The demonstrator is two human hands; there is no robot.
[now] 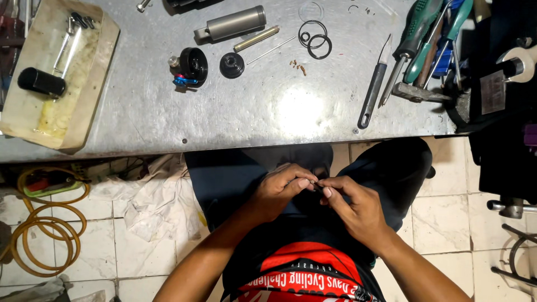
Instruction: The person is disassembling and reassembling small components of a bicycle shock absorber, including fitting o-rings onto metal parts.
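Note:
My left hand (282,187) and my right hand (352,204) meet over my lap, below the metal workbench's (224,106) front edge. Fingertips of both hands pinch one tiny dark part (317,185) between them; it is too small to tell what it is. On the bench above lie a grey metal cylinder (230,24), a thin brass rod (256,38), a black round cap (231,64), a black knob with a blue fitting (190,67) and black O-rings (314,39).
A worn cardboard tray (84,106) at the bench's left holds a black tube (41,81) and small metal parts. Screwdrivers, a hammer and a pick (373,89) lie at the right. Coiled orange hose (39,223) and crumpled rags (156,196) lie on the tiled floor.

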